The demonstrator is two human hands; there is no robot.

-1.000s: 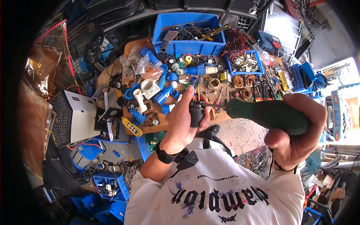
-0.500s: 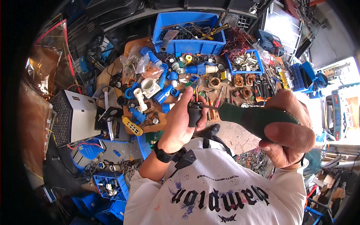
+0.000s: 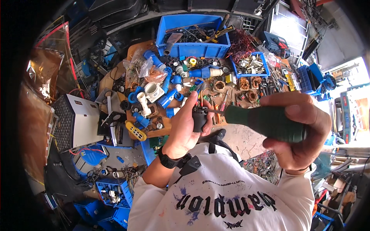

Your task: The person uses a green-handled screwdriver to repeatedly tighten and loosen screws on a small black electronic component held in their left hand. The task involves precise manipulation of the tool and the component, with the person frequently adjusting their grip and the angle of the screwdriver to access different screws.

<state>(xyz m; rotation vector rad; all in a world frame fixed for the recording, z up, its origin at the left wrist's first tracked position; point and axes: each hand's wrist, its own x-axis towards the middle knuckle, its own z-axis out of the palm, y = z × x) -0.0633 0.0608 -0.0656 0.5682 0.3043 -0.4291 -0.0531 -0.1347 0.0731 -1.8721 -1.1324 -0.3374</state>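
Note:
In front of my chest, my left hand (image 3: 182, 130) is closed around a small black cylindrical connector (image 3: 199, 120). Short coloured wires rise from its top. My right hand (image 3: 317, 127) grips the thick dark green handle of a screwdriver (image 3: 266, 122), with fingers over the top and thumb below. The thin shaft points left, and its tip meets the upper side of the connector. The exact spot where the tip sits is too small to make out.
Beyond my hands stands a cluttered wooden table (image 3: 154, 133) with blue and white plug parts. At its back are a large blue crate (image 3: 192, 48) of cables and tools and a blue tray (image 3: 252, 72) of metal pieces. A yellow slotted piece (image 3: 135, 131) sits at the table's left edge.
My right hand has shifted its grip on the screwdriver handle: the thumb has moved off the handle's near face and the fingers are more spread. My left hand still holds the connector.

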